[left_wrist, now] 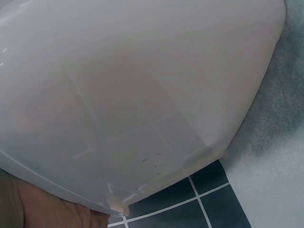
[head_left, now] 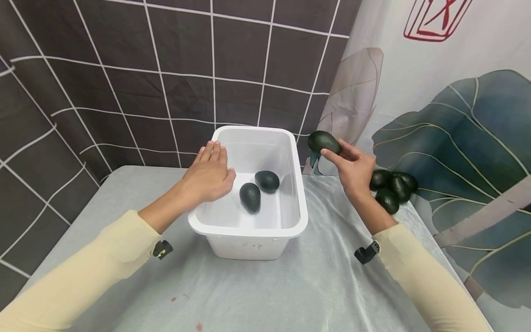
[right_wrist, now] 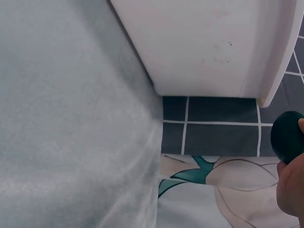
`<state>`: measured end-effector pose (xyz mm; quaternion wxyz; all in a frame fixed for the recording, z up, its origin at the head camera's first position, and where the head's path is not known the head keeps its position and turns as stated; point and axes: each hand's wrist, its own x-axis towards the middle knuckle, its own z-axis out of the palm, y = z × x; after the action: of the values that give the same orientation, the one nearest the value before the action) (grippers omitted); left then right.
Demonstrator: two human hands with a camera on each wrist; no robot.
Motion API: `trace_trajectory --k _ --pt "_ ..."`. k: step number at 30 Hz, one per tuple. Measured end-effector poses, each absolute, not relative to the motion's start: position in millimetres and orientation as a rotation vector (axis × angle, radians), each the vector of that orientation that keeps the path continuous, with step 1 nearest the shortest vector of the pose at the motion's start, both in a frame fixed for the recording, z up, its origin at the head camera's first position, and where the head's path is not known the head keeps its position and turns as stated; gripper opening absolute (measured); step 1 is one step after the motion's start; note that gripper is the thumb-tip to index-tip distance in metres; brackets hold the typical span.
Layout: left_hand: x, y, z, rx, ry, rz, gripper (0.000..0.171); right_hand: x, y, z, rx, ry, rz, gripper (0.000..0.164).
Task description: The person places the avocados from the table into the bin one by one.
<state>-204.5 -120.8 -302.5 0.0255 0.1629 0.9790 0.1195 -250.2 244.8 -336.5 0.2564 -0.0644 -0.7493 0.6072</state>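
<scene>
Avocado is being pinched by right hand, best gently; tub is being steadied, seemingly, by straight-fingered left hand.

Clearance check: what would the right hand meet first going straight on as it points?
Probably the dark tiled backdrop, past the avocado the right hand holds. In the head view, its line passes right of the white bin, but depth is unclear.

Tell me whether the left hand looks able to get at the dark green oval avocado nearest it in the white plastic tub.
Likely yes: the left hand lies at the left rim of the white plastic tub, fingers straight, and the open top leaves the way to the dark green oval avocado free.
</scene>
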Motion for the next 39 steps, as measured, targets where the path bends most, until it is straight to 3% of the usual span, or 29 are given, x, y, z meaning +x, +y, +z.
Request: trace_trajectory --k 39 --pt "-205.5 -122.1 -301.1 0.485 3.003 0.446 0.079 -241.9 206.8 -301.2 0.148 -2.025 1.72 0.056"
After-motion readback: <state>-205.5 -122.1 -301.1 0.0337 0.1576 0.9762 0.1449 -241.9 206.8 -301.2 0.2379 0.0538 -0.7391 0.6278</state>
